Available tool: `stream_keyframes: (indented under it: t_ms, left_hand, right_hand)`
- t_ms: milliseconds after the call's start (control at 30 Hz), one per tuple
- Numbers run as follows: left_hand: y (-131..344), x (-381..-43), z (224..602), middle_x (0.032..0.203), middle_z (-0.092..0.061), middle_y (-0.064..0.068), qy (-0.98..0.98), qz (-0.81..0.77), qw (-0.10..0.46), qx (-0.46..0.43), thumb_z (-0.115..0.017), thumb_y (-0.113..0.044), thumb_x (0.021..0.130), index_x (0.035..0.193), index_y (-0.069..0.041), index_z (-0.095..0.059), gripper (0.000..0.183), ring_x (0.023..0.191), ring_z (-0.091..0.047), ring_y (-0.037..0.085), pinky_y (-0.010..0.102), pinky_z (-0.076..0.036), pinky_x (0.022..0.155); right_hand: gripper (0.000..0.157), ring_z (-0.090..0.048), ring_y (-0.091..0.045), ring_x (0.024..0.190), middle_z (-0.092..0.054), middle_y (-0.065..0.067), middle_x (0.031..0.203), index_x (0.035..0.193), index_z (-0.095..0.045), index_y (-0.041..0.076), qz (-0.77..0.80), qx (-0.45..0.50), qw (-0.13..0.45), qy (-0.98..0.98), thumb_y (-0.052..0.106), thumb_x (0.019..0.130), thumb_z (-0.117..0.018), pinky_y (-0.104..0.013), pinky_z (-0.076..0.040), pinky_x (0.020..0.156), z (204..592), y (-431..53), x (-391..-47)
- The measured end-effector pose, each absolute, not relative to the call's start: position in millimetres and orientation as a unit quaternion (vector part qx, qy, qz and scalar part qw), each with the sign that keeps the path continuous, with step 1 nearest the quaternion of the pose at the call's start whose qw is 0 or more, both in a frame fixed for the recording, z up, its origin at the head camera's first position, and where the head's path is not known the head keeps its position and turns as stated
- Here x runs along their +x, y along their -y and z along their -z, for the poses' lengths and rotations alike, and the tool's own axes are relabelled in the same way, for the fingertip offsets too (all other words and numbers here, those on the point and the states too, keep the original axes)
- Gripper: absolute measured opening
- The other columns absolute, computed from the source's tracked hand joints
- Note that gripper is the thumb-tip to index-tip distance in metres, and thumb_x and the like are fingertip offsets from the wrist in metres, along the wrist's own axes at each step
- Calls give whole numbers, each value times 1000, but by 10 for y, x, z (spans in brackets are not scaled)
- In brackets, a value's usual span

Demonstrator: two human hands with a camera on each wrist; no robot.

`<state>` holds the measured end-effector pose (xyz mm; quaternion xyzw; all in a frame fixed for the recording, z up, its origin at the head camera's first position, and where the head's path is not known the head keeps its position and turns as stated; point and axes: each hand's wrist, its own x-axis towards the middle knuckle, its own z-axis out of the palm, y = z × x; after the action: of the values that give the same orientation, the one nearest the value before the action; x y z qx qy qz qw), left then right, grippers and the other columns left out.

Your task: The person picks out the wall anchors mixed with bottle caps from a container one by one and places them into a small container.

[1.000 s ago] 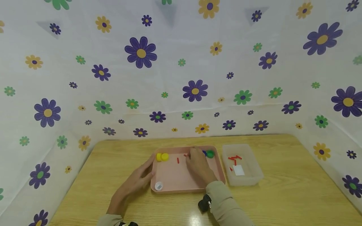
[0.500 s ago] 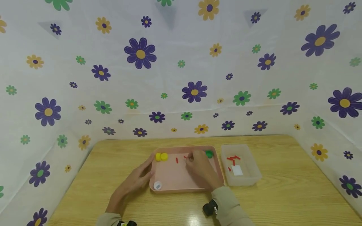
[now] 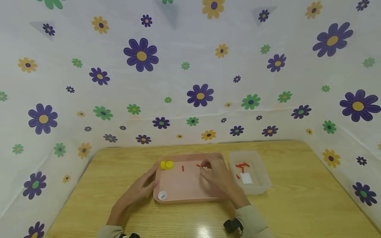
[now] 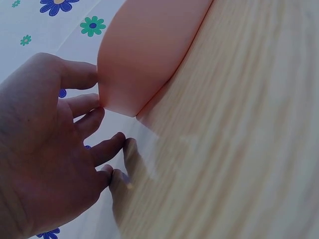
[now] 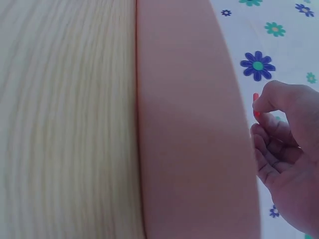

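My right hand [image 3: 218,173] is over the right part of the pink tray [image 3: 178,188]. Its thumb and forefinger pinch a small red stick [image 5: 256,104], whose tip juts to the left in the head view. Further left on the tray lies another red stick [image 3: 183,168]. Fingers of my left hand [image 4: 55,129] touch the tray's left end, with the thumb at the wall and the other fingers loosely spread. Two yellow caps [image 3: 169,165] sit in the tray's far left corner, and a white round piece [image 3: 162,195] lies in the near left corner.
Right of the tray stands a translucent box [image 3: 262,178] holding several red sticks [image 3: 242,165] and a white square [image 3: 246,178]. Both stand on a wooden table [image 3: 291,185], with a flowered cloth [image 3: 166,79] hanging behind and at the sides.
My right hand has moved right across the tray, carrying the pinched red stick. It now hides the green and blue pieces seen earlier. The left hand stays at the tray's edge.
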<state>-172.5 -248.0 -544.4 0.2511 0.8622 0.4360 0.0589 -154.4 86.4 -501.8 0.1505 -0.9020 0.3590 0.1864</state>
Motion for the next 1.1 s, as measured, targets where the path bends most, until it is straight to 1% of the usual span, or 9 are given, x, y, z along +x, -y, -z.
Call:
stream_keyframes:
  t_ms: [100,200,333,500,600,733,933,967,1100]
  left_hand:
    - [2497,-1694,5455,170,-17,8,-865,-432,51,251,-51,-28,109,165,-16,-19,66,155,-17,36,53,-14,124]
    - [2514,-1655,5459,170,-17,8,-866,-430,51,249,-52,-28,109,166,-17,-19,66,155,-17,35,52,-14,123]
    - [2513,-1595,5456,170,-17,7,-868,-431,54,239,-52,-27,109,165,-17,-19,66,155,-16,34,52,-14,123]
    - [2479,-1542,5488,171,-15,6,-868,-434,58,236,-51,-24,109,165,-16,-19,66,156,-14,33,51,-12,123]
    - [2456,-1516,5510,171,-14,6,-867,-435,59,236,-51,-24,109,166,-16,-18,66,156,-14,34,50,-12,122]
    - [2423,-1483,5522,171,-13,6,-866,-437,56,235,-51,-25,110,166,-16,-17,66,156,-14,34,50,-12,122]
    - [2382,-1429,5498,171,-13,6,-870,-434,58,228,-50,-28,110,166,-16,-16,67,156,-14,33,51,-12,123]
    - [2377,-1422,5492,171,-13,6,-870,-434,57,228,-50,-29,110,166,-16,-16,66,156,-14,33,49,-11,124]
    - [2356,-1407,5489,171,-13,8,-865,-439,49,238,-50,-27,110,165,-13,-17,66,156,-14,36,29,-9,124]
  right_hand:
    - [12,-60,-16,88,-64,-3,97,87,-67,11,-378,172,184,891,3,87,-75,-30,-60,80,4991,-942,-1482]
    - [13,-63,-16,91,-63,-2,104,88,-66,10,-388,185,177,885,0,87,-74,-31,-61,83,4950,-1018,-1419]
    - [14,-64,-17,92,-66,0,107,90,-67,12,-399,187,161,883,1,87,-74,-33,-61,85,4898,-1130,-1342]
    - [18,-62,-20,86,-66,-1,96,92,-67,11,-392,210,185,876,-3,84,-75,-38,-60,77,4872,-1348,-1260]
    - [19,-60,-18,81,-63,-2,89,91,-66,9,-374,234,217,871,-5,83,-77,-34,-59,71,4845,-1507,-1237]
    - [20,-58,-15,77,-64,-2,87,90,-67,8,-366,238,237,868,-6,82,-78,-29,-57,66,4803,-1721,-1231]
    - [21,-61,-24,75,-65,-1,85,89,-68,7,-357,213,244,876,-8,80,-79,-32,-59,65,4764,-2014,-1220]
    - [21,-61,-25,75,-64,-1,85,89,-68,7,-355,209,246,877,-8,80,-79,-32,-59,65,4761,-2056,-1218]
    - [21,-62,-24,77,-64,0,86,90,-69,6,-353,197,238,883,-9,80,-78,-35,-59,67,4769,-2194,-1194]
